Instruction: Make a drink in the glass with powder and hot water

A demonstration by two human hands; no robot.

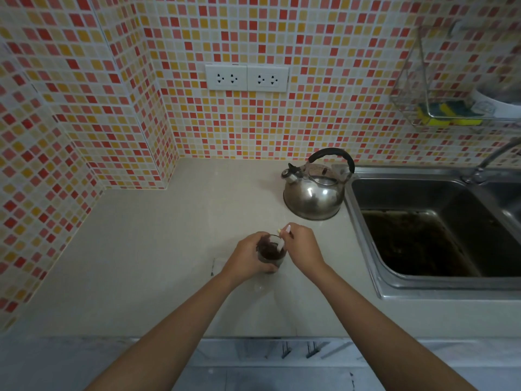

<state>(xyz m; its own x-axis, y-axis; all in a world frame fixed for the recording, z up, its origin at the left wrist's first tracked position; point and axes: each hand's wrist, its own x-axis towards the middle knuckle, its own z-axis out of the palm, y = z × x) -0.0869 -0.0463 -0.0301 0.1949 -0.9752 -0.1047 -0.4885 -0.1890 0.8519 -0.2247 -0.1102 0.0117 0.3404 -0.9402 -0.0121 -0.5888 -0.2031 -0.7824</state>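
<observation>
Forearms: two bare forearms are reaching forward from the bottom edge, over the front lip of the counter (158, 249).
Left hand: the left hand (248, 256) is wrapping around the near left side of the glass (271, 253), fingers closed against its wall.
Right hand: the right hand (303, 245) is pinching the top of a white spoon (282, 239) between its fingertips, just right of the rim.
Glass: it is standing upright on the pale counter, near the front middle, holding dark brown liquid.
Spoon: it is leaning into the glass, its lower end sitting in the liquid.
Kettle: a steel kettle (315, 193) with a black handle is standing behind the glass, well apart from it, just beside the sink (363, 193).
Sink: the basin is showing dark staining on its floor.
Wall: two double sockets (247, 77) are sitting in the mosaic tiles above the counter.
</observation>
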